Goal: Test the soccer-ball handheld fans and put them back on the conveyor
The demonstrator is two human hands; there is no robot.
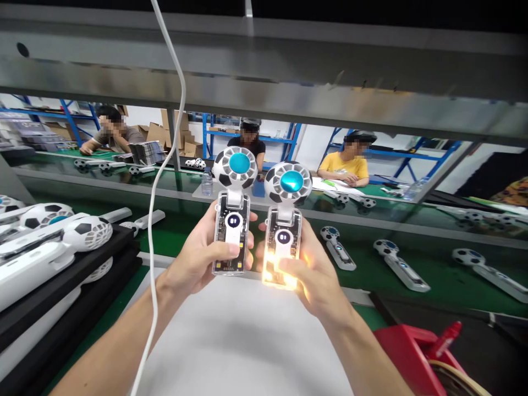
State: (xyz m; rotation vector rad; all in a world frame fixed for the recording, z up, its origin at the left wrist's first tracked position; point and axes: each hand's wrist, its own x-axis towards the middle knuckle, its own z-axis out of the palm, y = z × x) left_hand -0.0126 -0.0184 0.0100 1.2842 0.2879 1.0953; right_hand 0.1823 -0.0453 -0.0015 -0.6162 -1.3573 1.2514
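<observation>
My left hand [198,256] is closed round a small handheld fan [233,212] with a football-patterned head, a teal centre and a clear body; my thumb presses its lower front. My right hand [315,275] grips a second, matching fan [285,220], whose lower end glows bright yellow-white under my thumb. Both fans stand upright, side by side and nearly touching, above a white work surface [243,341].
Black trays [61,280] at left carry several white fans. More fans [402,269] lie on the green conveyor [371,275] beyond. A white cable [153,220] hangs at left. A red container [412,346] sits at lower right. Three people sit across the line.
</observation>
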